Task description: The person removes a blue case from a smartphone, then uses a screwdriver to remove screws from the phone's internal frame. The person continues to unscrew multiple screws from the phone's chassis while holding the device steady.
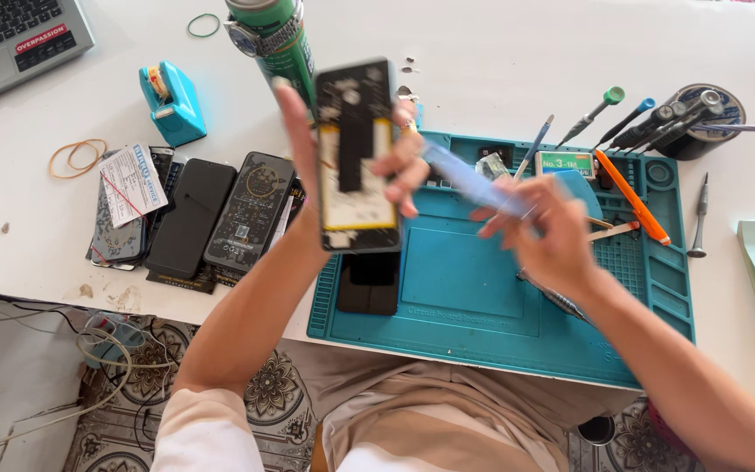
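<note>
Left hand (342,175) raised above the teal work mat (482,297), fingers wrapped round both long edges of an opened phone (356,153), held upright with its back off and the battery facing the camera; its lower edge hangs just above a dark phone panel (369,281) lying at the mat's left border. Right hand (539,232) hovers over the mat's middle, blurred, fingers pinched on a thin bluish strip (469,179) that runs up-left to the phone's right edge. Mat centre under both hands is bare; its right rim compartments hold an orange tool (633,197), and a pen-like tool (552,297) lies partly under the right wrist. Green spray can (277,39) stands just behind the phone's top edge. Left of the mat, a row of phones (194,214) lies near the table's front edge, well apart from the hands. Tool holder (696,118) stands off the mat's far right corner.
</note>
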The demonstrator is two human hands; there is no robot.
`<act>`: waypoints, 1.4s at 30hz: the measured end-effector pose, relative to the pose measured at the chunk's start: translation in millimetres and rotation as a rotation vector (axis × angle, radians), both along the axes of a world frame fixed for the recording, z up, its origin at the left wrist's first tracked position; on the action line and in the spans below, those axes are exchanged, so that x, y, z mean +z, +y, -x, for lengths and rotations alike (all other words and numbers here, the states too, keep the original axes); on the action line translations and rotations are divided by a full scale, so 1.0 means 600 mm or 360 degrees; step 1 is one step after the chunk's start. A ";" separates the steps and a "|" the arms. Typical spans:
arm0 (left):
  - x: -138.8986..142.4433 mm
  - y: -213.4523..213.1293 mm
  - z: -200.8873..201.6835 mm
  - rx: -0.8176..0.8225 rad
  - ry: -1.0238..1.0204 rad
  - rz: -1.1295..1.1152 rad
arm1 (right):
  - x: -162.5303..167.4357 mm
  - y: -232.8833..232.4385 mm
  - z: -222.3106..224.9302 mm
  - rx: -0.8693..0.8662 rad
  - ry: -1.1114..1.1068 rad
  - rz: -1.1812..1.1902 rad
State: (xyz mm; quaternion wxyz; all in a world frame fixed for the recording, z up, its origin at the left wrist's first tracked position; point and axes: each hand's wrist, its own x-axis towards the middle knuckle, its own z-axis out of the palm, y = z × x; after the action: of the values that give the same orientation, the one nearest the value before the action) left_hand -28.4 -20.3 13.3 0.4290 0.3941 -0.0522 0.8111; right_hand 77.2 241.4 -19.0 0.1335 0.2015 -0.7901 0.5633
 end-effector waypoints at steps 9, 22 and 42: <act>0.006 -0.010 0.013 0.0036 0.0021 -0.0029 | 0.011 -0.096 -0.053 0.0635 0.0772 -0.0936; -0.038 0.023 -0.014 0.0130 0.0025 0.0390 | 0.013 -0.119 -0.055 0.0589 0.0844 -0.1255; -0.048 0.046 -0.030 0.0691 0.0129 0.1334 | 0.090 0.076 0.026 -0.0308 0.0235 -0.1296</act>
State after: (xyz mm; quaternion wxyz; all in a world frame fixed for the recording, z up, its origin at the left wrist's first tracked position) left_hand -10.6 7.1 -15.7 0.3734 0.2201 0.3801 0.8171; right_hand 61.5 287.1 35.1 0.1514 0.2023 -0.9518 0.1740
